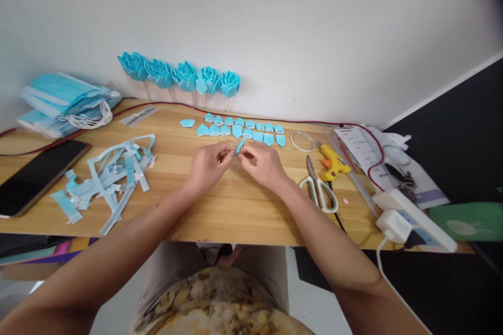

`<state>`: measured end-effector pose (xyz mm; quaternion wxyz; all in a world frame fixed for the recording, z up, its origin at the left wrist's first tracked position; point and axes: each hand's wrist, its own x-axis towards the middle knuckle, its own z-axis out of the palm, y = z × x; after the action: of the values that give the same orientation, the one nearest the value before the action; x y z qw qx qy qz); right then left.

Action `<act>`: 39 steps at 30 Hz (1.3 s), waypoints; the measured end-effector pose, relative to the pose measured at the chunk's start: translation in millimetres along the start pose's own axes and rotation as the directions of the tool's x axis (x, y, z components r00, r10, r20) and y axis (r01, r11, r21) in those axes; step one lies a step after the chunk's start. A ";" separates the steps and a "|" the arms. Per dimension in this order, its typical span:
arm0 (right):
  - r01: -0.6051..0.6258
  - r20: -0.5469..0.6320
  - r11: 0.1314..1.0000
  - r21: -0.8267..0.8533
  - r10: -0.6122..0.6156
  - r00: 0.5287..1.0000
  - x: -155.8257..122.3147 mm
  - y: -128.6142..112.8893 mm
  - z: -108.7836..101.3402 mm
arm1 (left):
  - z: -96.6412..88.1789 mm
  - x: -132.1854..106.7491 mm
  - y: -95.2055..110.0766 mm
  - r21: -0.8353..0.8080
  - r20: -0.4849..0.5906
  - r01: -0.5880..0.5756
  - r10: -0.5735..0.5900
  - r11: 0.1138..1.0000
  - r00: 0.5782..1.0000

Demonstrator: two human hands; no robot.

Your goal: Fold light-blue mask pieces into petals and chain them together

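Observation:
Between my two hands is a small blue folded petal [239, 146], pinched from both sides above the wooden table [231, 214]. My left hand [212, 164] is closed on its left side, thumb and forefinger together. From the right, my right hand [264, 163] grips it the same way. Just beyond my fingers lie two rows of similar blue petals [237, 131], each with a pointed end. A lone petal [187, 123] lies left of the rows. Several blue flowers on sticks [184, 76] lean against the wall behind.
On the left are blue face masks [58, 97], a phone [43, 175] and a heap of cut strips [113, 178]. Rightward lie a tape roll [303, 141], scissors [319, 188], a yellow glue gun [333, 162] and a power strip [416, 220]. A red-black cable [251, 113] runs along the back.

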<state>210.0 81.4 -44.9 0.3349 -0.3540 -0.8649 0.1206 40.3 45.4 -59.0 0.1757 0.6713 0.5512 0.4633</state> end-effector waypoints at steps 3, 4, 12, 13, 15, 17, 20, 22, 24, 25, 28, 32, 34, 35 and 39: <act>-0.033 -0.007 0.999 0.037 0.034 0.999 1.0 -1.7 -1.2 | -0.8 1.9 -1.1 -0.032 0.000 0.038 -0.038 0.999 0.999; -0.057 -0.007 0.997 0.060 0.058 0.998 1.5 -2.3 -1.8 | -1.1 2.7 -1.6 -0.040 -0.003 0.051 -0.052 0.998 0.999; -0.291 0.079 0.878 0.381 0.282 0.956 5.4 7.1 -6.7 | -29.3 15.9 10.5 -0.010 -0.107 0.181 -0.181 0.983 0.978; -0.302 0.095 0.868 0.394 0.288 0.953 5.6 9.2 -7.0 | -40.1 18.0 15.6 0.020 -0.112 0.190 -0.187 0.982 0.976; -0.319 0.152 0.867 0.383 0.281 0.948 5.6 11.9 -7.0 | -66.6 21.2 24.9 0.131 -0.108 0.152 -0.138 0.980 0.984; -0.319 0.235 0.884 0.343 0.248 0.940 4.8 11.7 -6.1 | -95.9 21.6 28.1 0.287 -0.152 0.103 -0.061 0.952 0.987; -0.274 0.342 0.927 0.258 0.178 0.923 2.9 7.5 -3.0 | -135.5 15.4 12.7 0.527 -0.158 0.186 -0.120 0.829 0.980; -0.202 0.379 0.967 0.156 0.130 0.916 1.9 4.9 -0.3 | -155.7 7.1 -9.1 0.660 -0.100 0.204 -0.184 0.723 0.978; -0.107 0.399 0.994 0.027 0.087 0.913 1.3 4.1 2.1 | -170.9 -3.2 -33.3 0.745 -0.026 0.203 -0.276 0.635 0.961; -0.065 0.401 0.997 -0.030 0.071 0.913 1.2 4.6 2.9 | -176.9 -8.5 -44.2 0.766 -0.005 0.203 -0.310 0.610 0.951; -0.041 0.375 0.994 -0.106 0.078 0.924 1.4 8.8 3.9 | -189.6 -20.9 -66.4 0.807 0.070 0.164 -0.369 0.567 0.927; -0.084 0.311 0.982 -0.170 0.134 0.941 2.4 17.8 1.2 | -196.9 -25.5 -73.3 0.831 0.143 0.109 -0.399 0.546 0.905; -0.122 0.264 0.975 -0.184 0.168 0.950 3.1 22.1 -1.6 | -197.8 -24.5 -73.5 0.832 0.153 0.095 -0.390 0.547 0.908; -0.146 0.237 0.973 -0.181 0.187 0.953 3.6 23.9 -3.2 | -197.8 -23.9 -74.2 0.831 0.151 0.091 -0.380 0.549 0.912; -0.203 0.120 0.970 -0.137 0.220 0.968 5.0 29.9 -8.9 | -198.2 -23.7 -82.0 0.784 0.121 0.084 -0.285 0.615 0.951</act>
<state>229.1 106.2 -49.1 0.2386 -0.4554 -0.8485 0.1256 -167.8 -3.4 -29.6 -0.0167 0.6702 0.7376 0.0804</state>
